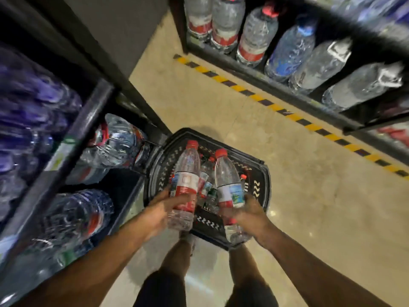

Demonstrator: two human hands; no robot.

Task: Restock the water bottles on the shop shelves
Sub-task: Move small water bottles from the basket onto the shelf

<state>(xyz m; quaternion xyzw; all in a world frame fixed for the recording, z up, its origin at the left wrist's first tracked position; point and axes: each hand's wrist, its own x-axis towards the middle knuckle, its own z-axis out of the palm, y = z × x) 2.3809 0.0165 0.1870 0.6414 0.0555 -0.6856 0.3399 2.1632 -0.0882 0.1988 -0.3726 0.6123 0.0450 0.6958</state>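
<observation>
- Your fingers are wrapped around a bottle in each hand: the left hand [164, 209] clasps the left bottle [185, 185] low on its body, and the right hand [247, 214] clasps the right bottle [228, 189] the same way.
- Both bottles hang just above the black basket [262, 180] on the floor, where more bottles lie.
- Judge them full, so fairly heavy; the thin plastic likely gives under pressure and is smooth.
- Hold mid-body, around the label, not by the cap.

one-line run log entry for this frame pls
stage: pickup | left hand: holds red-cap bottle | right hand: holds second bottle | both over black basket on floor | shelves: not reached
</observation>
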